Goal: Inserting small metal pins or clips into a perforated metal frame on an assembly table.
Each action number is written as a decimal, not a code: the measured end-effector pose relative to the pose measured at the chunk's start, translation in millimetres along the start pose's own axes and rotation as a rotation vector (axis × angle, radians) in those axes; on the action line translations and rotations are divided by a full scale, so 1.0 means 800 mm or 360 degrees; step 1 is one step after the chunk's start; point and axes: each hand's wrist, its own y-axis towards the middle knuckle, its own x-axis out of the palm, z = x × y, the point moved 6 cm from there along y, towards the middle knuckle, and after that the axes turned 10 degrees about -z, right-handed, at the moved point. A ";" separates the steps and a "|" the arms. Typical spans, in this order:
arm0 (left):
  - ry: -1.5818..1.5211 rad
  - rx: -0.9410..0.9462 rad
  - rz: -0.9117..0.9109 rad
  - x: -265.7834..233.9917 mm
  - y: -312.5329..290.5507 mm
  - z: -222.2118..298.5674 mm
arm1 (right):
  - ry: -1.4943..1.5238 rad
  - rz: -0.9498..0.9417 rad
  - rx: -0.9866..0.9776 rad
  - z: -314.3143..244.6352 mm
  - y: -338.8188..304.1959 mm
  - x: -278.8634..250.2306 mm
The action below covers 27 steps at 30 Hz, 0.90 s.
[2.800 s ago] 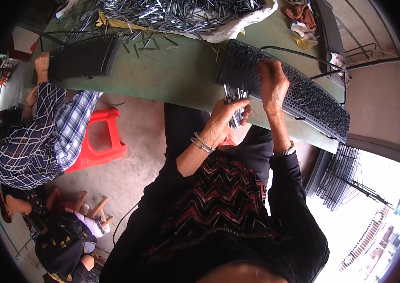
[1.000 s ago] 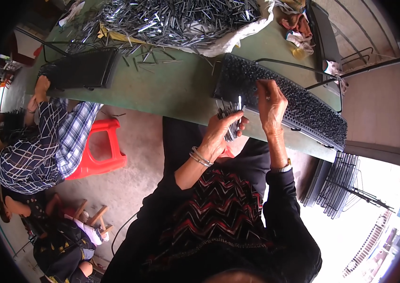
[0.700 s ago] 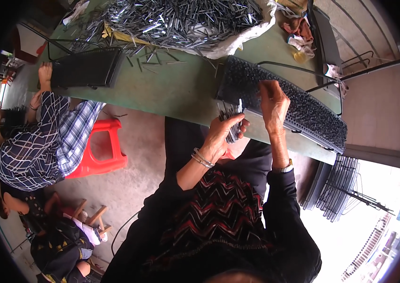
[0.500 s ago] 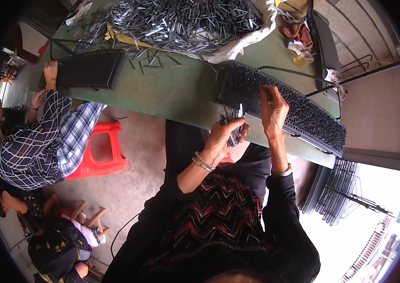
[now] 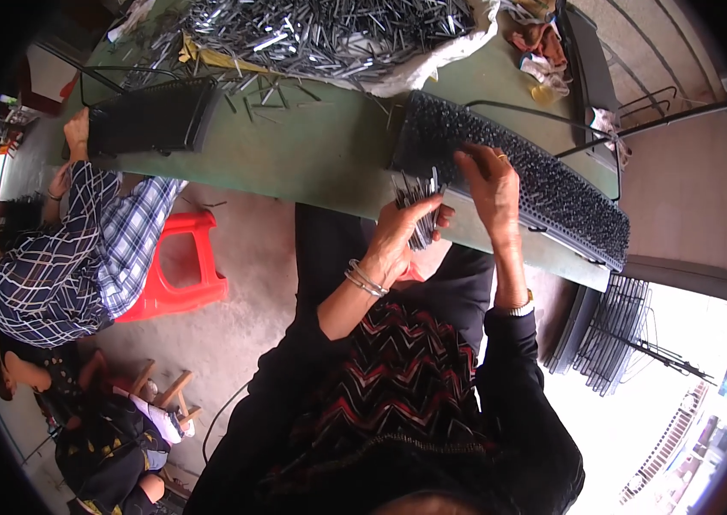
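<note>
My left hand (image 5: pixel 399 225) is closed round an upright bundle of thin dark strips (image 5: pixel 422 225), their ends fanning out above the thumb. It is just off the front edge of the table. My right hand (image 5: pixel 492 190) is over the near edge of a long black rack (image 5: pixel 565 215) set with rows of small pegs or strip ends. Its fingers are bent towards the thumb above the rack's smoother left part. Anything at those fingertips is too small to make out.
A large heap of loose strips (image 5: pixel 329 34) lies on a white sack (image 5: pixel 458 53) on the green table (image 5: pixel 295 163). At left, a person in a checked shirt (image 5: pixel 46 257) works at another black rack (image 5: pixel 153 120). A red stool (image 5: pixel 183 275) and stacked wire frames (image 5: pixel 614 335) stand nearby.
My right hand has loosened from a tight pinch, its index finger reaching further left. My left hand still grips the strips. The whole view has shifted slightly.
</note>
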 end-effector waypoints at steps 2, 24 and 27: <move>-0.0009 -0.0019 0.0033 0.000 -0.004 0.002 | 0.0355 -0.0586 0.0384 -0.001 -0.021 0.009; 0.0036 -0.0072 0.0095 0.002 -0.004 -0.012 | -0.0451 0.0423 -0.0300 0.007 0.003 0.004; 0.0008 -0.0024 0.0106 0.005 -0.005 -0.008 | -0.0290 0.0319 -0.0049 0.001 0.000 0.005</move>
